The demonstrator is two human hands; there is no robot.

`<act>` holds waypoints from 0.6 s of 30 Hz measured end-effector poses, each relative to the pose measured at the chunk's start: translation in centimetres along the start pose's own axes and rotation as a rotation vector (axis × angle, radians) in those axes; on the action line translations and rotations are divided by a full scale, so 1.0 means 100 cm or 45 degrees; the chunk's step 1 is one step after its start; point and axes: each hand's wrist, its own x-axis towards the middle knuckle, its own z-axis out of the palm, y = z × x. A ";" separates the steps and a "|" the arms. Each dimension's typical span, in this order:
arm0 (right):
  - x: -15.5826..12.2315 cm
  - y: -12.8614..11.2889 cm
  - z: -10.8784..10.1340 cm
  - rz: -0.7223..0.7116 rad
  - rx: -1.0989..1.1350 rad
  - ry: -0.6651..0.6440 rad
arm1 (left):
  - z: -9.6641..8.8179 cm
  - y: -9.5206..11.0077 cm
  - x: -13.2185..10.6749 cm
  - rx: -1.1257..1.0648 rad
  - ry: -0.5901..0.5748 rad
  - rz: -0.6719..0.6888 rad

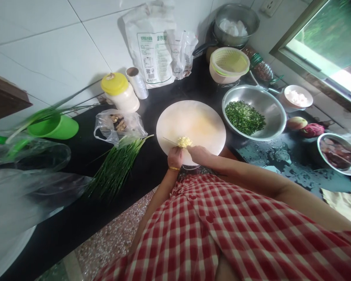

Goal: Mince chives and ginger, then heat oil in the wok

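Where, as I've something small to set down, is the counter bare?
Bare black counter shows between the green stalks and round board, and behind the board before the white bag. Crowded: the back-right corner, around the colander.

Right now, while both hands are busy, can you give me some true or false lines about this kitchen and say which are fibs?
1. The right hand holds a knife. True.
2. The big metal bowl has chopped greens in it. True.
3. The left hand is inside that bowl. False: the left hand is beside small yellow pieces at the round board.
4. The long green stalks lie on the board. False: the long green stalks lie on the black counter.
5. A yellow-lidded jar stands beside a roll. True.
6. The pink fruit is in the big metal bowl. False: the pink fruit sits outside it, by another round fruit.
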 end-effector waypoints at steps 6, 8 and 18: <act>0.011 -0.002 0.006 -0.029 0.010 0.018 | 0.003 -0.003 -0.002 -0.016 -0.003 -0.021; 0.009 0.002 0.006 -0.017 0.010 0.032 | 0.001 -0.003 -0.002 -0.009 -0.014 -0.013; 0.010 0.003 0.009 -0.037 0.002 0.042 | 0.001 -0.002 -0.001 0.034 0.020 0.036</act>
